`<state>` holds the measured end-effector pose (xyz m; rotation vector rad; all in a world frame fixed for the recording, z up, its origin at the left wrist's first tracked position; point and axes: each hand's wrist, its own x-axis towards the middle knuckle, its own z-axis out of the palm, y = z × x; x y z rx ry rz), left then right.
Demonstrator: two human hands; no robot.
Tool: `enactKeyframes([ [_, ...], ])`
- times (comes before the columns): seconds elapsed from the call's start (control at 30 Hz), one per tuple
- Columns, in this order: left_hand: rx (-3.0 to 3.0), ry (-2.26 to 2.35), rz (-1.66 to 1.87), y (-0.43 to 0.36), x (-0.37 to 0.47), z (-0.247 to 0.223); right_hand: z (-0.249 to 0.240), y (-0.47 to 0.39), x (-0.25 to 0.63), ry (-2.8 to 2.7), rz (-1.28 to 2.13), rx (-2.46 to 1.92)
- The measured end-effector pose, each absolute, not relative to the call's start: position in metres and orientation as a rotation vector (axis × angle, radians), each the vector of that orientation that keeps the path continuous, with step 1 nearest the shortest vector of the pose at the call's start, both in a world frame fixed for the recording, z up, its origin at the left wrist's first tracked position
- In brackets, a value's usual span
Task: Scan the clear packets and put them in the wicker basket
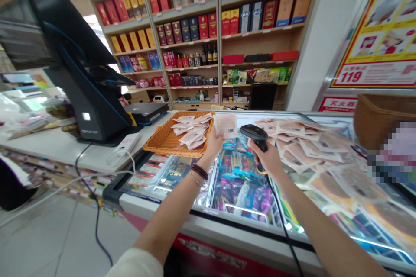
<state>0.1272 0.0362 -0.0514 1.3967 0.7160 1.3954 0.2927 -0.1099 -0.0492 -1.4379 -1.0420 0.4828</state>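
Note:
My left hand [213, 143] grips a flat, clear packet [226, 125] with a barcode label, held up at the right edge of an orange wicker basket [172, 149]. Several similar small packets [191, 130] lie in that basket. In my right hand [269, 159] is a black handheld barcode scanner [255, 132], its head pointing left towards the packet. The scanner's cable [282, 220] runs down past the freezer's front edge. To the right of my right hand, a spread-out pile of flat packets [302, 138] rests on the glass top.
Beneath everything is a glass-topped freezer [156, 207] with bagged goods in wire baskets. A checkout terminal [87, 91] and a flat scale [146, 111] stand on the left counter. A white cable [94, 175] crosses at left. A brown basket [380, 117] sits at far right; boxed goods fill the back shelves [185, 45].

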Motion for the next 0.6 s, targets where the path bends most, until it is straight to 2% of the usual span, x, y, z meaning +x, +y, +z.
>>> enactKeyframes([
  [0.23,1.128,0.686,1.304,0.037,0.147,-0.1,-0.049,-0.124,0.302,-1.091,0.58,-1.421],
  [0.6,1.119,0.603,1.299,0.047,0.137,-0.116,-0.045,-0.133,0.291,-1.348,0.496,-1.598],
])
